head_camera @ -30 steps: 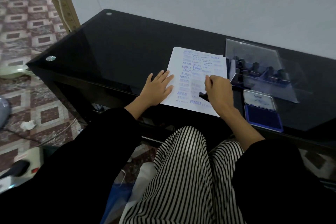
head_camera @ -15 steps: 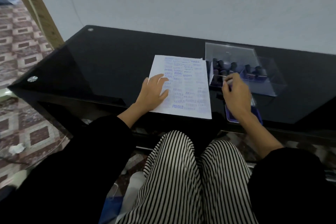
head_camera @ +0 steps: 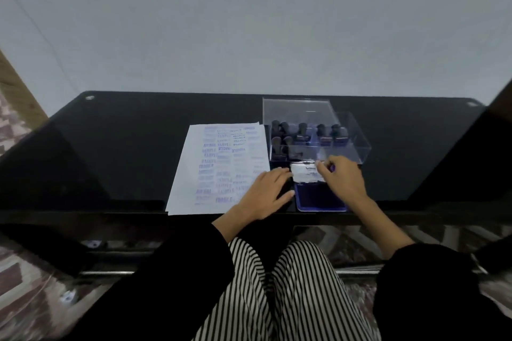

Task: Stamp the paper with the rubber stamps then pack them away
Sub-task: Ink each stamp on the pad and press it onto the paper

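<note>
The stamped paper (head_camera: 219, 169) lies on the counter (head_camera: 124, 147), and the rubber stamps (head_camera: 302, 133) stand in the clear case (head_camera: 357, 141) at its 2 o'clock. At 6 o'clock from the case, the right hand (head_camera: 343, 177) pinches the ink pad lid (head_camera: 304, 174). The left hand (head_camera: 266, 194) rests flat beside it, fingers straight. If the lid slips, I think fingers could touch the blue ink pad (head_camera: 318, 201) and smear the paper.

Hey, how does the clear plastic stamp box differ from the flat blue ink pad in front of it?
The clear plastic stamp box is see-through and tall-walled; the flat blue ink pad is opaque and low. The box holds dark-handled stamps; the pad holds none. Both stand open on the black glass table.
</note>
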Demonstrator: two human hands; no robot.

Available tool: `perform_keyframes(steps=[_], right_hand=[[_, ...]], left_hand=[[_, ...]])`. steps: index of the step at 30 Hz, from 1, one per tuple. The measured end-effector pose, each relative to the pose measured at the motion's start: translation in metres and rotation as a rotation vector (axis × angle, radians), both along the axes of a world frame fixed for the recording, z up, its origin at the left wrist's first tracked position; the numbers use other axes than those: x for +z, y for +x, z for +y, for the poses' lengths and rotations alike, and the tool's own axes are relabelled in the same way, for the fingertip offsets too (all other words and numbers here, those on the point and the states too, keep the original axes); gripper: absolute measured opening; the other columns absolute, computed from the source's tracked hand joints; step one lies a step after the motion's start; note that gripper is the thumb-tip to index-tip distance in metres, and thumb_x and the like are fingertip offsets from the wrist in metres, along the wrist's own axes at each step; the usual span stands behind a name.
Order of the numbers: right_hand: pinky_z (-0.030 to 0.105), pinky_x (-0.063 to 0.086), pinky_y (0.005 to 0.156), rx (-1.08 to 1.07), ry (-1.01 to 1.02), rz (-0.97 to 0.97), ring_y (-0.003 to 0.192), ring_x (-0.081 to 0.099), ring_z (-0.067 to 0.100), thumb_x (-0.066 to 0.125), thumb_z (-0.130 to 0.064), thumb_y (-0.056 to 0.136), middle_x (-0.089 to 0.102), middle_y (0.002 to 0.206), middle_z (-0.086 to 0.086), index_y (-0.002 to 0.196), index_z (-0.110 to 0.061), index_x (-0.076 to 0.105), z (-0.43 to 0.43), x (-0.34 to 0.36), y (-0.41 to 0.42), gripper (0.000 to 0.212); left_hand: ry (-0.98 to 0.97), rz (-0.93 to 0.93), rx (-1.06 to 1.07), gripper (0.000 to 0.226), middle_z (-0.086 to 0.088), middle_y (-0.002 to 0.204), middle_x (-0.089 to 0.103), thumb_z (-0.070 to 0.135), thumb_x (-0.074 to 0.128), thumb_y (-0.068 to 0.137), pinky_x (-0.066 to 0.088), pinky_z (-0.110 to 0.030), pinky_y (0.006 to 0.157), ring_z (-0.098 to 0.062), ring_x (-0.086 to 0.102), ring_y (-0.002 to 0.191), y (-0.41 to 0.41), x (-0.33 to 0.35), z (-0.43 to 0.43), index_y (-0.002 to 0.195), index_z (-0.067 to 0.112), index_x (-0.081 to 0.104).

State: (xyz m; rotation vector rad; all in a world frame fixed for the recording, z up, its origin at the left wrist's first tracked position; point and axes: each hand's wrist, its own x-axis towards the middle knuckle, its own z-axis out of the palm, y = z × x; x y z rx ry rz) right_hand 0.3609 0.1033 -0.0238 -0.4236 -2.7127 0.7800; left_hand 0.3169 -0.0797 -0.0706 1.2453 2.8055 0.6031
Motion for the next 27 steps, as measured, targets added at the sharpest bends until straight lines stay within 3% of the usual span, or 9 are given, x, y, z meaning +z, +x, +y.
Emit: perform_keyframes(steps=[4, 8, 11, 18, 27], right_hand=[[0.030, 0.036, 0.057, -0.016, -0.018, -0.027, 0.063, 0.055, 0.026, 0.039, -0.038, 0.097, 0.058, 0.068, 0.010, 0.065, -0.008, 0.056, -0.003, -0.005, -0.001, 0.047], [0.031, 0.032, 0.056, -0.034, 0.037, -0.012, 0.054, 0.045, 0.016, 0.034, -0.032, 0.098, 0.046, 0.065, 0.002, 0.054, -0.017, 0.036, -0.010, -0.009, 0.000, 0.047], [0.029, 0.033, 0.057, -0.042, 0.056, 0.039, 0.058, 0.047, 0.017, 0.032, -0.030, 0.099, 0.046, 0.068, 0.000, 0.056, -0.019, 0.034, -0.013, -0.013, 0.002, 0.045], [0.027, 0.032, 0.052, -0.057, 0.293, 0.137, 0.058, 0.050, 0.018, 0.046, -0.026, 0.093, 0.055, 0.064, 0.002, 0.060, -0.013, 0.049, -0.013, -0.020, 0.001, 0.036], [0.039, 0.045, 0.075, -0.084, 0.481, 0.190, 0.055, 0.056, 0.021, 0.064, -0.016, 0.081, 0.061, 0.055, 0.002, 0.056, -0.011, 0.062, -0.013, -0.023, -0.002, 0.025]], left_hand=[[-0.094, 0.008, 0.037, 0.067, -0.001, 0.159, 0.012, 0.051, 0.031, 0.097, 0.002, -0.038, 0.120, -0.014, 0.008, 0.147, 0.004, -0.009, 0.008, 0.151, 0.015, 0.015], [-0.169, 0.037, 0.026, 0.081, -0.001, 0.160, 0.001, 0.063, 0.031, 0.092, -0.003, -0.038, 0.120, -0.013, -0.002, 0.148, 0.003, -0.013, 0.008, 0.152, 0.015, 0.005], [-0.190, 0.045, 0.021, 0.086, -0.002, 0.160, -0.003, 0.066, 0.030, 0.090, -0.007, -0.038, 0.120, -0.012, -0.006, 0.147, 0.002, -0.015, 0.009, 0.151, 0.014, 0.000], [-0.205, 0.042, 0.012, 0.090, -0.002, 0.160, -0.006, 0.070, 0.029, 0.087, -0.009, -0.039, 0.119, -0.012, -0.009, 0.147, 0.000, -0.019, 0.010, 0.151, 0.014, -0.003], [-0.198, 0.039, 0.009, 0.090, -0.002, 0.160, -0.004, 0.069, 0.030, 0.088, -0.009, -0.039, 0.120, -0.011, -0.009, 0.147, 0.001, -0.019, 0.010, 0.151, 0.014, -0.002]])
